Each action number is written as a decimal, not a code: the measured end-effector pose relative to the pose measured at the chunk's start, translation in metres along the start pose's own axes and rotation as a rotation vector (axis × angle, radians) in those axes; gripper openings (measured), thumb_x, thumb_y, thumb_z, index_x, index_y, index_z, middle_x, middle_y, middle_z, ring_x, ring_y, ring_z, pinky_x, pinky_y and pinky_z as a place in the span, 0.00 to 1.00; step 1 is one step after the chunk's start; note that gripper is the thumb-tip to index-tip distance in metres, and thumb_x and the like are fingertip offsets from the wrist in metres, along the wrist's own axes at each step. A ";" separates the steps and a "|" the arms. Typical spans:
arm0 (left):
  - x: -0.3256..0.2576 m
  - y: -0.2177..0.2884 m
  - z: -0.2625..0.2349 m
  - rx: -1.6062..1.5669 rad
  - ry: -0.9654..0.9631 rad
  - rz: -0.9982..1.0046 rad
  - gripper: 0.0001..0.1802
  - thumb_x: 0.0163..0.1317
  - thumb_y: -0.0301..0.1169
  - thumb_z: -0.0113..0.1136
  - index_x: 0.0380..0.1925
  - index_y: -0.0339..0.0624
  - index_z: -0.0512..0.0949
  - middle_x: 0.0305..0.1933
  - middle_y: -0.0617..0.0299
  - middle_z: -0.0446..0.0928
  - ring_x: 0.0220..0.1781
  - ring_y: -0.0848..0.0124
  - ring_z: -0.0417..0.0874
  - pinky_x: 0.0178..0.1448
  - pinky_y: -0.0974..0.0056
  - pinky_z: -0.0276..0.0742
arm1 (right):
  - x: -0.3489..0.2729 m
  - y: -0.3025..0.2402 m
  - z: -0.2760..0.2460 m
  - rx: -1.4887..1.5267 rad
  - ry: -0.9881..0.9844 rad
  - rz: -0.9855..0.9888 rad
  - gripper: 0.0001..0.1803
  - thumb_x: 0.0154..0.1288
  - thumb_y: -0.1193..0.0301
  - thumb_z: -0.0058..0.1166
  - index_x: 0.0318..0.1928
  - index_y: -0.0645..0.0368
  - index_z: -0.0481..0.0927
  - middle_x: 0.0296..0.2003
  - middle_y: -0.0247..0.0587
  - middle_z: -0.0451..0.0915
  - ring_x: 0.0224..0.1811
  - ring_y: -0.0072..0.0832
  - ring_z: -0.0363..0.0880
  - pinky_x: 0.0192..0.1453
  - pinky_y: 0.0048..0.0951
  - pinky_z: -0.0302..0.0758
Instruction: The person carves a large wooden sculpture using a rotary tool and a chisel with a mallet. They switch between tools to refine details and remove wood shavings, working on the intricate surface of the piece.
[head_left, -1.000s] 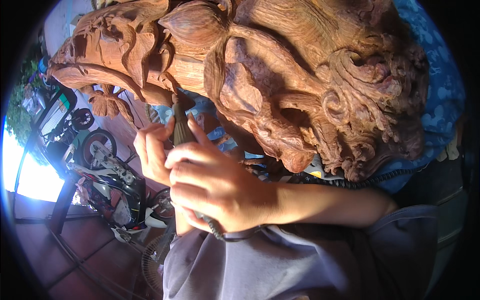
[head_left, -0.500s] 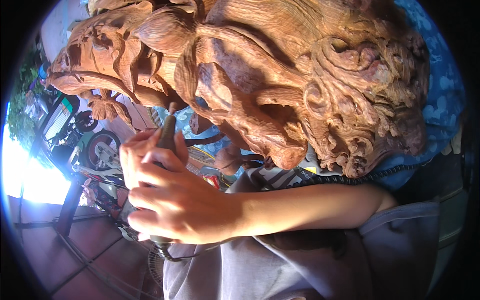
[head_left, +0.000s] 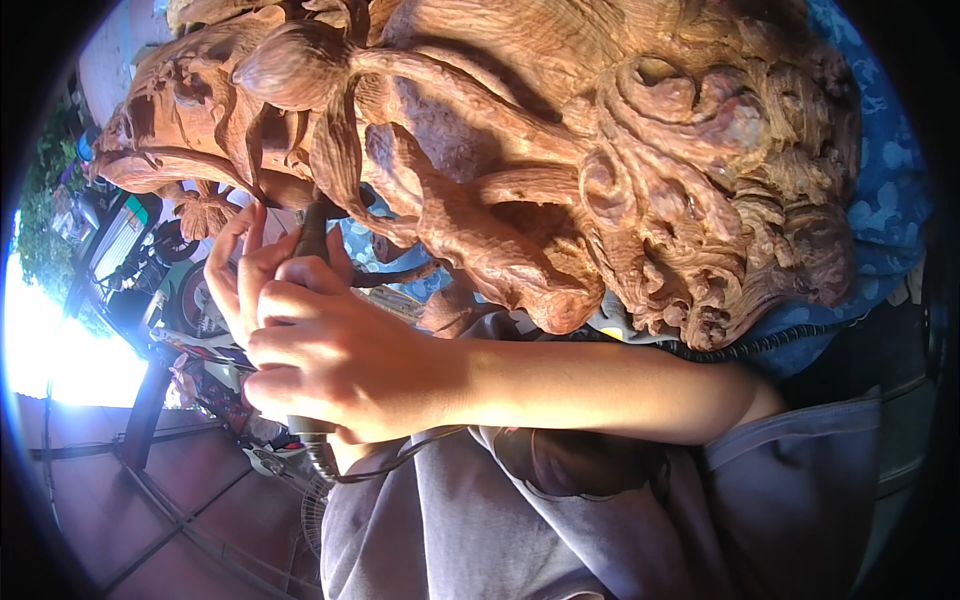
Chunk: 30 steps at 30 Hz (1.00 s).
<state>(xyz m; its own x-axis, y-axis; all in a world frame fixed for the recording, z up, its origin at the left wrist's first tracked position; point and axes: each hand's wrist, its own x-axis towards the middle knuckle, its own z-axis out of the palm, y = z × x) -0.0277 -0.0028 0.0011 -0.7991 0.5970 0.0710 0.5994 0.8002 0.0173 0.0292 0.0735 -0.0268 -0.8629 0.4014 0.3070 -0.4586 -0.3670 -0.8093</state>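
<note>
Right hand [head_left: 340, 360] wrapped tight around a dark rotary carving tool [head_left: 310, 245], its tip up against the underside of the reddish-brown wood carving [head_left: 560, 160], its cable [head_left: 390, 462] trailing from the butt below the fist. Left hand [head_left: 235, 270] just behind, fingers curled against the tool's upper shaft; full grip there hard to tell. Grey garment [head_left: 560, 530] below the forearm, parked motorbike [head_left: 175, 300] beyond.
</note>
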 end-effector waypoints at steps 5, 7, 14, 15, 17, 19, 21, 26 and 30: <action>-0.012 0.005 -0.003 0.023 -0.080 -0.070 0.15 0.39 0.28 0.77 0.23 0.39 0.77 0.46 0.55 0.73 0.52 0.58 0.79 0.51 0.62 0.83 | -0.014 -0.002 -0.009 0.028 -0.097 0.047 0.24 0.24 0.66 0.67 0.30 0.54 0.76 0.34 0.34 0.72 0.45 0.33 0.68 0.52 0.42 0.60; -0.022 0.001 0.001 -0.128 -0.008 -0.203 0.15 0.39 0.29 0.77 0.23 0.40 0.77 0.48 0.55 0.73 0.49 0.60 0.80 0.50 0.64 0.83 | -0.016 0.000 -0.005 0.017 -0.092 0.022 0.26 0.23 0.67 0.69 0.32 0.55 0.76 0.36 0.34 0.73 0.47 0.34 0.69 0.54 0.45 0.60; -0.008 0.015 0.004 -0.052 0.053 -0.304 0.15 0.38 0.25 0.75 0.26 0.42 0.78 0.40 0.60 0.72 0.42 0.68 0.78 0.45 0.67 0.74 | -0.011 0.008 -0.020 0.144 -0.119 0.014 0.27 0.20 0.69 0.67 0.32 0.57 0.77 0.37 0.37 0.74 0.46 0.37 0.68 0.58 0.46 0.61; -0.006 0.014 0.005 -0.013 0.073 -0.263 0.15 0.37 0.26 0.75 0.25 0.42 0.78 0.39 0.60 0.73 0.41 0.68 0.78 0.43 0.68 0.74 | -0.010 0.009 -0.020 0.164 -0.112 0.003 0.27 0.19 0.70 0.66 0.32 0.58 0.76 0.37 0.38 0.73 0.45 0.37 0.68 0.59 0.46 0.61; -0.002 0.012 0.006 0.067 0.116 -0.187 0.14 0.37 0.27 0.75 0.23 0.43 0.78 0.35 0.59 0.73 0.39 0.68 0.78 0.39 0.68 0.74 | -0.009 0.009 -0.019 0.179 -0.059 -0.001 0.26 0.19 0.72 0.65 0.30 0.57 0.76 0.35 0.38 0.73 0.44 0.37 0.69 0.57 0.43 0.63; -0.003 0.011 0.007 0.092 0.094 -0.159 0.14 0.37 0.27 0.75 0.24 0.44 0.78 0.35 0.60 0.73 0.39 0.67 0.78 0.39 0.67 0.74 | -0.009 0.009 -0.017 0.156 -0.008 0.003 0.24 0.17 0.75 0.66 0.27 0.55 0.75 0.32 0.36 0.73 0.43 0.34 0.70 0.54 0.39 0.65; -0.007 0.008 0.006 0.105 0.054 -0.133 0.14 0.37 0.27 0.75 0.24 0.45 0.78 0.35 0.60 0.73 0.40 0.67 0.78 0.38 0.66 0.74 | -0.013 0.008 -0.023 0.215 -0.080 0.062 0.24 0.21 0.73 0.65 0.30 0.57 0.75 0.33 0.38 0.72 0.43 0.38 0.69 0.56 0.43 0.64; -0.015 0.025 0.006 -0.143 0.024 -0.524 0.15 0.36 0.28 0.75 0.24 0.47 0.78 0.36 0.61 0.74 0.42 0.66 0.78 0.36 0.64 0.75 | -0.019 0.003 -0.027 0.226 -0.104 0.087 0.22 0.26 0.71 0.63 0.31 0.58 0.74 0.32 0.38 0.70 0.42 0.39 0.68 0.55 0.44 0.63; -0.015 0.019 0.000 0.106 -0.023 -0.110 0.15 0.36 0.29 0.75 0.24 0.46 0.77 0.35 0.61 0.74 0.40 0.64 0.77 0.36 0.63 0.74 | -0.019 -0.001 -0.024 0.186 -0.086 0.090 0.19 0.29 0.71 0.62 0.29 0.58 0.73 0.32 0.38 0.70 0.41 0.38 0.68 0.55 0.44 0.64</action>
<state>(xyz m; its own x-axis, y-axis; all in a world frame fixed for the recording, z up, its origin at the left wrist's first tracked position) -0.0046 0.0038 0.0006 -0.8615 0.5051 0.0513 0.5005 0.8619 -0.0816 0.0508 0.0867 -0.0438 -0.9132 0.2904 0.2859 -0.4038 -0.5497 -0.7313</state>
